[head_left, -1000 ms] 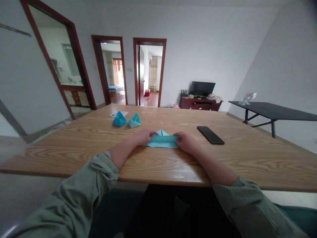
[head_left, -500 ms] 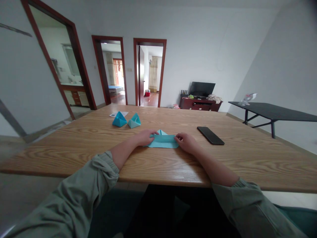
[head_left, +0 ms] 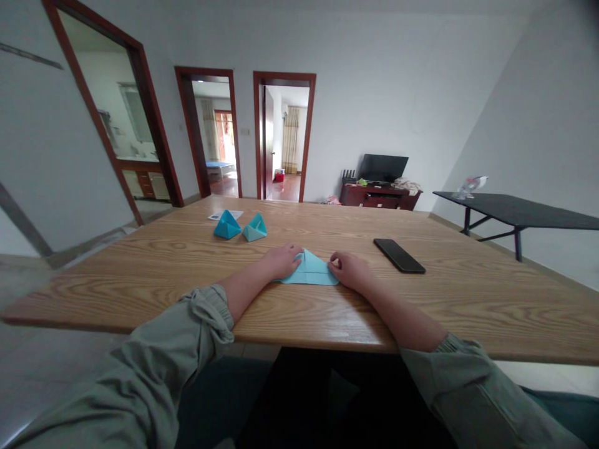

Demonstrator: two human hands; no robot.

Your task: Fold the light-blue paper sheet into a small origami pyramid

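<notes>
A folded sheet of light-blue paper (head_left: 312,273) lies on the wooden table in front of me, with a pointed top and a crease running across it. My left hand (head_left: 282,260) rests over its left side, holding it against the table, with fingertips close to the peak. At the right edge, my right hand (head_left: 347,268) has thumb and forefinger pinched on the paper. Both hands cover parts of the sheet. Beyond my left hand stand two folded paper shapes, a darker blue one (head_left: 227,225) and a paler one (head_left: 255,227).
A black phone (head_left: 399,255) lies on the wooden table (head_left: 187,262) to the right of my hands. Behind the paper shapes is a white printed slip (head_left: 234,215). A black folding table (head_left: 519,209) stands at the right, and a television (head_left: 384,168) on a cabinet farther back.
The raised strip across the paper has gone down, and the pointed part now shows in full. My left hand has moved right, farther over the sheet. My right hand stays at the right edge.
</notes>
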